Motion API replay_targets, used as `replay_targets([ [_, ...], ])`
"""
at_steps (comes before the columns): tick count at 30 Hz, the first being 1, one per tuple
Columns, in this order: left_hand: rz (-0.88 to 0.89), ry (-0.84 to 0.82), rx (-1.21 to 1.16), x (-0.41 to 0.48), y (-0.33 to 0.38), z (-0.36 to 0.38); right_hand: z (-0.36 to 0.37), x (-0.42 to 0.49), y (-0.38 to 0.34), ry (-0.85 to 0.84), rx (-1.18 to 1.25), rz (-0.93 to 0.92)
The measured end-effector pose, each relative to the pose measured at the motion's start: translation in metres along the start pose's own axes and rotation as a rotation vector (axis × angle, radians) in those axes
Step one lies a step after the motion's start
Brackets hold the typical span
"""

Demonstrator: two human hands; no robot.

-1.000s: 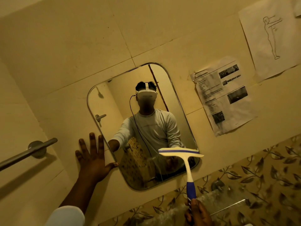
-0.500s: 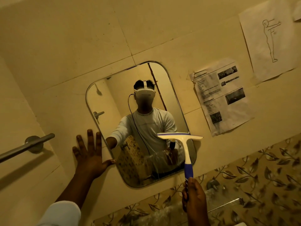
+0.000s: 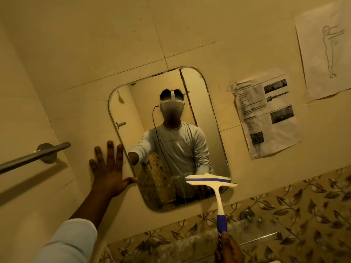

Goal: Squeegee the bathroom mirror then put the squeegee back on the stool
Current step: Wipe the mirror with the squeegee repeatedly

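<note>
Right grip (image 3: 227, 247), bottom right of frame: curled round blue handle end of squeegee (image 3: 210, 182). Blade low on mirror (image 3: 209, 103), right tip past glass edge. Left grip (image 3: 108, 173): flat, fingers spread on wall, thumb at mirror's left rim. Likely risks: streak from overhanging blade tilting off glass; thumb smudge; weak pressure from far-end hold. Stool out of view.

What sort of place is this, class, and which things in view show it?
Most likely a bathroom: a rounded mirror fixed to a tiled wall, a metal rail at the left, and a squeegee held at the mirror's lower part by the right hand.
</note>
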State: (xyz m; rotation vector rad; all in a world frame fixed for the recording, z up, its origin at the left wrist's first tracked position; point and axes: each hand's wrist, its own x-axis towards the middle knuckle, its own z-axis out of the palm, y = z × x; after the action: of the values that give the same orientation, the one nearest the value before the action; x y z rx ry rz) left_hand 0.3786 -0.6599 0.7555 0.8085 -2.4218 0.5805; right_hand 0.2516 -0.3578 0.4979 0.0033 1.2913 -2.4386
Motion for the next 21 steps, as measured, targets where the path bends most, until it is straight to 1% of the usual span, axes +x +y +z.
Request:
replay_targets([
  [3,-0.01,-0.011,0.002,0.0,0.002,-0.001,0.009,-0.005,-0.019,-0.043,0.01,-0.102],
  [5,-0.016,-0.02,-0.004,-0.001,0.003,-0.003,0.023,-0.012,-0.039,-0.123,0.015,-0.183],
  [9,-0.022,-0.041,-0.022,-0.001,0.003,-0.006,0.04,-0.009,-0.067,-0.217,-0.096,-0.33],
  [11,-0.027,-0.05,-0.031,-0.001,0.003,-0.007,0.039,-0.005,-0.07,-0.243,-0.152,-0.363],
  [16,-0.04,-0.058,-0.028,-0.003,0.004,-0.009,0.023,0.007,-0.06,-0.267,-0.251,-0.325],
  [21,-0.054,-0.064,-0.029,-0.003,0.006,-0.011,-0.001,0.004,-0.031,-0.214,-0.314,-0.261],
])
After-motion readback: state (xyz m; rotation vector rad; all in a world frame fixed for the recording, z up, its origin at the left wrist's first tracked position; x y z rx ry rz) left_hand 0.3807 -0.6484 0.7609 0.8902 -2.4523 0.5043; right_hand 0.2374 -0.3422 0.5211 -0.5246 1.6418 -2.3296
